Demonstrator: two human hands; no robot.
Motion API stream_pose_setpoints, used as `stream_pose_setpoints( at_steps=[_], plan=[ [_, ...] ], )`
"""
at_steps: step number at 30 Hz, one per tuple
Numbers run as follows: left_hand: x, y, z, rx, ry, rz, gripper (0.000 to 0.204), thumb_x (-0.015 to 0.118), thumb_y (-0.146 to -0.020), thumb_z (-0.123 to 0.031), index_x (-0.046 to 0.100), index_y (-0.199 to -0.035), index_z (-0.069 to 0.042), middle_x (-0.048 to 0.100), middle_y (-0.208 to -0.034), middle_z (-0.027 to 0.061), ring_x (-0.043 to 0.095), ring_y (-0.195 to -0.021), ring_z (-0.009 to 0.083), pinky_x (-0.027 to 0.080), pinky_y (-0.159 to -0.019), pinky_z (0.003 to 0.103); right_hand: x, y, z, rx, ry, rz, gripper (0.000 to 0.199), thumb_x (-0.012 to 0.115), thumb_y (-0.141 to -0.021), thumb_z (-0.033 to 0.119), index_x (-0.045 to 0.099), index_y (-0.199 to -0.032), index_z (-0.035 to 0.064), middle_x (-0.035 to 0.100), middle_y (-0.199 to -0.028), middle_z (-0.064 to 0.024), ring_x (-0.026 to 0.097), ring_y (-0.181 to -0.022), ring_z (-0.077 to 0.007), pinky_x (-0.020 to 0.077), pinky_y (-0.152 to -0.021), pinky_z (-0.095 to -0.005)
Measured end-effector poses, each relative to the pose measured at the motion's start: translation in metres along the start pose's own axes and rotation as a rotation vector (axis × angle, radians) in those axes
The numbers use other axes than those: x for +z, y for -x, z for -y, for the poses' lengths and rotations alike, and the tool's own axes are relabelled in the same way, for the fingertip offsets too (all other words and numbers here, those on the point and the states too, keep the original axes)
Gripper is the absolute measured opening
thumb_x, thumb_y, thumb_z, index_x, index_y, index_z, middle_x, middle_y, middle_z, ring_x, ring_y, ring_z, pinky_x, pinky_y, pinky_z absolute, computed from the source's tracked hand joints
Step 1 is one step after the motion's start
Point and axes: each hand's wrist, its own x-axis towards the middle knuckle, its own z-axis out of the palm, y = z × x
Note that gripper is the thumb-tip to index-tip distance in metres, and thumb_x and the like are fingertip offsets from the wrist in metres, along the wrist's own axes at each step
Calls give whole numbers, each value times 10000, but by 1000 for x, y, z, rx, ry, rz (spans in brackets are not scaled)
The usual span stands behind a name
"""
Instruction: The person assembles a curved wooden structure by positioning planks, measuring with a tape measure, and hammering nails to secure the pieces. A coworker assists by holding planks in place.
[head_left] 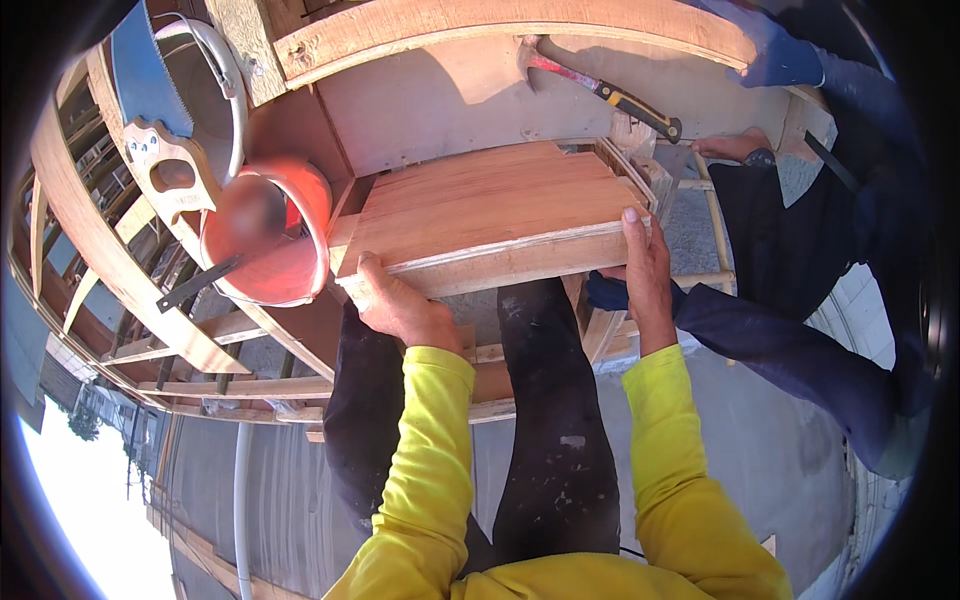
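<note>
A wooden panel [490, 205] with a thick front edge lies across the middle, above my knees. My left hand [402, 305] grips its near left corner, thumb on top and the other fingers partly hidden. At the near right corner my right hand [648, 275] holds the edge, its thumb pressed upright against the wood. Just beside my right hand, a co-worker's dark-gloved hand [607, 292] shows below the panel's edge.
A claw hammer [600, 92] lies beyond the panel. To the left are an orange bucket [318, 215], a handsaw [152, 75], a white bucket [238, 125] and slatted framing [130, 240]. At right sits a co-worker in dark clothes [800, 350], one hand at a curved beam [480, 28].
</note>
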Motion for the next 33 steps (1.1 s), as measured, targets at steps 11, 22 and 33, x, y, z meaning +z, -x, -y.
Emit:
stream_pose_setpoints(
  at_steps=[11, 22, 33],
  plan=[
    [-2, -8, 7, -29, -54, -79, 465, 711, -837, -272, 634, -1158, 56, 645, -1098, 100, 609, -952, 206, 511, -851, 394, 4, -9, 15, 26, -71, 4, 503, 646, -928, 441, 668, -1142, -13, 627, -811, -37, 572, -624, -93, 373, -447, -244],
    [0, -3, 8, 69, 8, -39, 362, 664, -889, -232, 622, -1153, 11, 642, -1098, 66, 603, -977, 176, 497, -881, 354, 4, -5, 11, 44, -93, -5, 423, 581, -974, 375, 644, -1151, -4, 632, -893, -66, 613, -702, -121, 402, -446, -254],
    [-1, -1, 18, 154, 99, -112, 375, 626, -907, -128, 585, -1227, 63, 648, -1191, 100, 616, -1052, 191, 482, -944, 347, -36, -7, 42, -241, 742, 92, 442, 601, -1012, 352, 556, -1312, 31, 646, -1121, -155, 669, -867, -188, 553, -644, -319]
  ],
)
